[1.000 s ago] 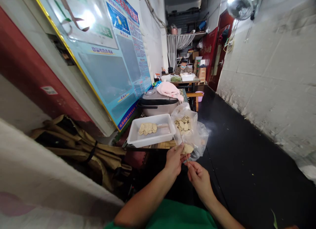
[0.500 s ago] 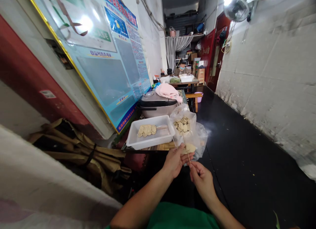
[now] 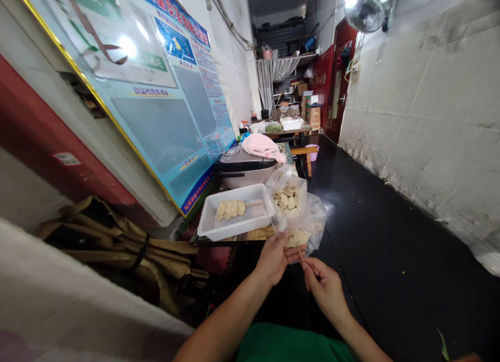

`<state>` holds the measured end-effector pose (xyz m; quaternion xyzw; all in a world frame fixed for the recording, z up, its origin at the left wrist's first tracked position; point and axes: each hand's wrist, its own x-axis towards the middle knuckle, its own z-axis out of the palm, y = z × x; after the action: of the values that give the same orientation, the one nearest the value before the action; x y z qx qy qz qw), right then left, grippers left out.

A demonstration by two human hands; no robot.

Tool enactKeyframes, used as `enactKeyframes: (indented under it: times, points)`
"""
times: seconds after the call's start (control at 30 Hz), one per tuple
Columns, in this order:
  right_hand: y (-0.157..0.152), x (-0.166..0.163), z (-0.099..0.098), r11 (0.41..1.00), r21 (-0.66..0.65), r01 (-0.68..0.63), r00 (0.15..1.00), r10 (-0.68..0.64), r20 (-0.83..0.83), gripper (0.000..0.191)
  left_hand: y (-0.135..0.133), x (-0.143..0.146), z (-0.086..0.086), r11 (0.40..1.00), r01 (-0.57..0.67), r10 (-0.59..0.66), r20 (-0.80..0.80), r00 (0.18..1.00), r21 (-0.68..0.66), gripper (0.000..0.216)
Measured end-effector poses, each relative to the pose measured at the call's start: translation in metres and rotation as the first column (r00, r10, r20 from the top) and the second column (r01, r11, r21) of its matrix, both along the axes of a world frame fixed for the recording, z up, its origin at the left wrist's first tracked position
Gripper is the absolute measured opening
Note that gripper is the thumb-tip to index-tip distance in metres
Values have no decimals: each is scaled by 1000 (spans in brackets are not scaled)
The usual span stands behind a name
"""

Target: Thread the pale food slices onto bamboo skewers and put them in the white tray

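Observation:
My left hand (image 3: pixel 275 257) is closed on a pale potato-like slice (image 3: pixel 300 238), thumb on top and fingers underneath. A thin wooden skewer (image 3: pixel 300 252) passes through the slice. Its near end is pinched between the thumb and forefinger of my right hand (image 3: pixel 321 278). Just beyond my hands stands a clear plastic bag (image 3: pixel 302 190) holding many loose slices (image 3: pixel 287 198). To the left, a white tray (image 3: pixel 234 231) contains overlapping slices (image 3: pixel 230 209) on a skewer that lies flat.
Behind the tray sits a cooker-like appliance (image 3: pixel 246 172) with a pink cloth (image 3: pixel 261 145) on top. A masked person (image 3: pixel 284 110) is at a farther table. Folded brown material (image 3: pixel 128 250) stands at my left, and a wooden bench (image 3: pixel 304 151) is beyond the bag.
The skewer's far part, which reached up over the bag, now shows much shorter beyond the slice. My right hand has shifted slightly right and down. The view has turned a little.

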<state>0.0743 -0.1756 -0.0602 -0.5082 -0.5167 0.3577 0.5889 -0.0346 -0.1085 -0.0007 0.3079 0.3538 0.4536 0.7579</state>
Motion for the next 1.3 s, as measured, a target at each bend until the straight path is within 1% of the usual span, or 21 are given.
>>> enactKeyframes:
  times: [0.1, 0.3, 0.43, 0.57, 0.7, 0.83, 0.93, 1.0, 1.07, 1.13, 1.2, 1.23, 1.3]
  points:
    - [-1, 1, -3, 1000, 17, 0, 999, -1, 52, 25, -1, -1, 3, 999, -29, 29, -34, 999, 19, 17]
    - [-2, 3, -3, 996, 62, 64, 986, -72, 151, 26, 2, -3, 6, 999, 13, -12, 14, 1000, -49, 15]
    - [-3, 3, -1, 995, 77, 67, 981, -80, 178, 25, 4, -4, 4, 998, 24, -23, 22, 999, -64, 17]
    - [-3, 3, 1, 999, 35, 9, 994, -13, 108, 27, 2, -4, 4, 999, 45, -45, 23, 999, -4, 21]
    - [-4, 2, 4, 999, -23, -43, 999, 44, 28, 28, 1, -2, 5, 998, 26, -26, -9, 1000, 49, 27]
    - [-6, -3, 2, 997, -47, -53, 999, 53, 1, 28, 0, 1, 5, 998, -24, 26, -48, 998, 58, 28]
    - [-7, -6, -1, 996, -70, -61, 998, 60, -22, 30, -2, 6, 2, 998, -36, 40, -70, 997, 55, 29]
    - [-7, -6, -1, 994, -89, -67, 997, 62, -55, 32, -3, 10, 1, 998, -26, 31, -81, 996, 62, 30]
    - [-8, -2, 2, 993, -101, -59, 993, 48, -106, 35, -1, 11, 3, 997, 28, -20, -102, 995, 77, 33]
    - [-12, 5, 7, 993, -111, -26, 989, 10, -145, 38, 6, 9, 9, 987, 114, -96, -156, 983, 112, 36]
    - [-18, 16, 12, 992, -127, 28, 989, -46, -144, 39, 21, 5, 18, 967, 172, -124, -238, 963, 189, 38]
    - [-21, 21, 15, 989, -136, 56, 988, -74, -133, 39, 33, 3, 22, 954, 178, -106, -283, 953, 241, 37]
    - [-27, 34, 18, 983, -148, 105, 986, -123, -114, 39, 61, 4, 28, 921, 170, -29, -373, 928, 351, 29]
